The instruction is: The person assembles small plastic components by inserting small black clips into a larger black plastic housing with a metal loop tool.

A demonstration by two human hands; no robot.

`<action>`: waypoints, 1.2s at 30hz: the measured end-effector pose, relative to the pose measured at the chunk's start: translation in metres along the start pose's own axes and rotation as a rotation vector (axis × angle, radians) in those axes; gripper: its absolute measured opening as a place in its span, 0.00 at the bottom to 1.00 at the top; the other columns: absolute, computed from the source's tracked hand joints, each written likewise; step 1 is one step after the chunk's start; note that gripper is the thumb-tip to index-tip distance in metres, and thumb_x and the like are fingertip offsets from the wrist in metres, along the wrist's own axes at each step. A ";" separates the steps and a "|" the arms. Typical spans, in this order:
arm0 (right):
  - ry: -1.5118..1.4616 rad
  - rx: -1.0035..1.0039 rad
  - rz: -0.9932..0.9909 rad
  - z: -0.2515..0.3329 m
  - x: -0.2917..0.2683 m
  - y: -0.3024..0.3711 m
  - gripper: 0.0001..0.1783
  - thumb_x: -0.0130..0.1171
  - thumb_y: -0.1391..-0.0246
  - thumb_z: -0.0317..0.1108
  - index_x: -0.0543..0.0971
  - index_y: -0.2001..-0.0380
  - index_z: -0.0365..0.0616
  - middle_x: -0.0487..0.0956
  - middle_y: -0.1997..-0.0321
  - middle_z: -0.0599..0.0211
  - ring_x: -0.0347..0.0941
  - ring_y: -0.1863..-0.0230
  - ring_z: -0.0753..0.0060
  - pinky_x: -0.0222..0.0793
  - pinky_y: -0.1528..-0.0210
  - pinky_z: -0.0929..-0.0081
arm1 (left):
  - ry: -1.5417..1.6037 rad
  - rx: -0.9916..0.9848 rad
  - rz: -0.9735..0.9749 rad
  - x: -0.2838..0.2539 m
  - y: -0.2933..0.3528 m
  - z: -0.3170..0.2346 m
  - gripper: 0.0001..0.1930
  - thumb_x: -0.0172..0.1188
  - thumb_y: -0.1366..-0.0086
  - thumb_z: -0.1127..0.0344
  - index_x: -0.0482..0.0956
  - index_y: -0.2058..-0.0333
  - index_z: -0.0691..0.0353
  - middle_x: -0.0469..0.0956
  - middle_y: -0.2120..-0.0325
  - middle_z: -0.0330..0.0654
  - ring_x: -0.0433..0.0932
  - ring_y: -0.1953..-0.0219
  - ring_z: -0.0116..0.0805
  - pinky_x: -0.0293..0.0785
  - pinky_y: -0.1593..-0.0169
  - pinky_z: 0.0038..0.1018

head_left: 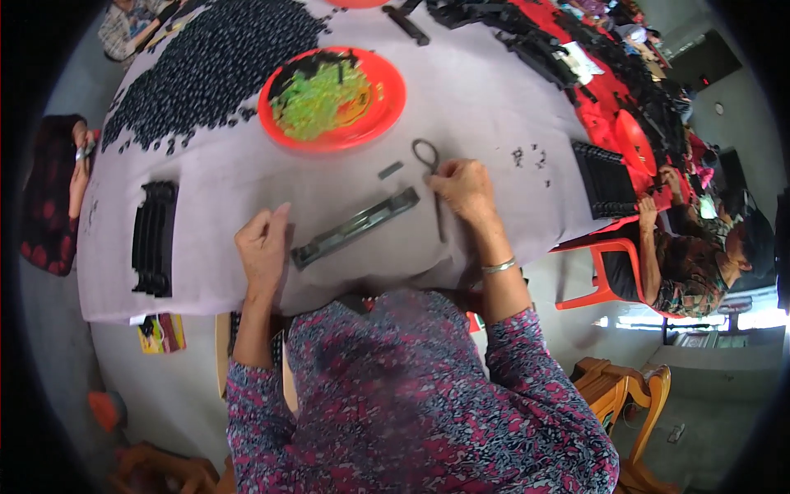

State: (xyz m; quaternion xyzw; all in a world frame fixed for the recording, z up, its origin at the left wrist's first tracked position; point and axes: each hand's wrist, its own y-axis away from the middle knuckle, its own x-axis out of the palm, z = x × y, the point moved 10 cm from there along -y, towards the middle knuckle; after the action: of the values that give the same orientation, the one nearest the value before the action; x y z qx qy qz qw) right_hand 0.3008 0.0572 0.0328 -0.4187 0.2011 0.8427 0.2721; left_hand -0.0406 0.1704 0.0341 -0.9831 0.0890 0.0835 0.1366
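My right hand (465, 189) is closed in a pinch around a thin dark tool with a ring-shaped end (425, 153); a narrow length of it shows below my fingers. To the left, my left hand (262, 239) hovers by the table with its fingers curled in, and whatever they may hold is hidden. Between the hands lies a long dark plastic strip-like part (355, 228), slanting up to the right. A short dark bar (391, 170) rests just beyond it.
A red plate (387, 123) holds yellow-green pieces and black parts. Small black pieces form a large pile (222, 66) at the far left. Black ribbed parts (155, 239) sit at the left, with more black parts (605, 181) at the right. Other people sit around the table.
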 end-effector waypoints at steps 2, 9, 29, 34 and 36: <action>0.008 0.023 -0.020 0.000 -0.005 0.003 0.12 0.65 0.61 0.39 0.83 0.75 0.42 0.80 0.78 0.57 0.78 0.74 0.60 0.72 0.66 0.65 | -0.007 0.000 -0.001 0.002 0.000 -0.001 0.24 0.61 0.35 0.69 0.57 0.85 0.59 0.54 0.84 0.25 0.51 0.78 0.16 0.47 0.77 0.21; -0.050 -0.022 -0.020 -0.001 -0.003 -0.003 0.12 0.62 0.63 0.38 0.80 0.80 0.38 0.75 0.84 0.55 0.75 0.78 0.63 0.71 0.69 0.67 | 0.114 -0.022 0.050 0.008 0.002 0.000 0.22 0.62 0.36 0.69 0.60 0.85 0.58 0.55 0.84 0.23 0.51 0.79 0.14 0.47 0.78 0.19; -0.039 -0.148 -0.156 0.003 -0.020 -0.014 0.26 0.72 0.60 0.46 0.80 0.62 0.37 0.82 0.68 0.57 0.79 0.65 0.59 0.73 0.61 0.64 | 0.109 -0.062 0.072 0.008 0.003 0.004 0.17 0.64 0.38 0.68 0.70 0.83 0.62 0.61 0.87 0.24 0.55 0.82 0.14 0.53 0.79 0.19; 0.011 -0.158 -0.142 0.002 -0.011 -0.034 0.24 0.73 0.63 0.41 0.80 0.65 0.37 0.82 0.70 0.59 0.78 0.68 0.63 0.73 0.63 0.67 | 0.095 -0.126 0.094 0.017 0.007 -0.006 0.10 0.66 0.40 0.68 0.78 0.76 0.65 0.67 0.86 0.28 0.62 0.82 0.16 0.60 0.77 0.19; -0.082 -0.153 -0.068 -0.004 -0.002 -0.044 0.23 0.74 0.64 0.40 0.80 0.66 0.36 0.81 0.72 0.61 0.76 0.71 0.67 0.72 0.65 0.70 | -0.003 0.187 0.183 0.028 0.009 -0.040 0.08 0.68 0.44 0.69 0.78 0.73 0.66 0.69 0.81 0.33 0.66 0.78 0.19 0.62 0.75 0.18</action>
State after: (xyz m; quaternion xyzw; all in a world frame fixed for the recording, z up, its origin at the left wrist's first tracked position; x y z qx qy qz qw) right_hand 0.3314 0.0883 0.0270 -0.4102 0.1106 0.8623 0.2757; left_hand -0.0098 0.1465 0.0643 -0.9536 0.1857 0.0886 0.2196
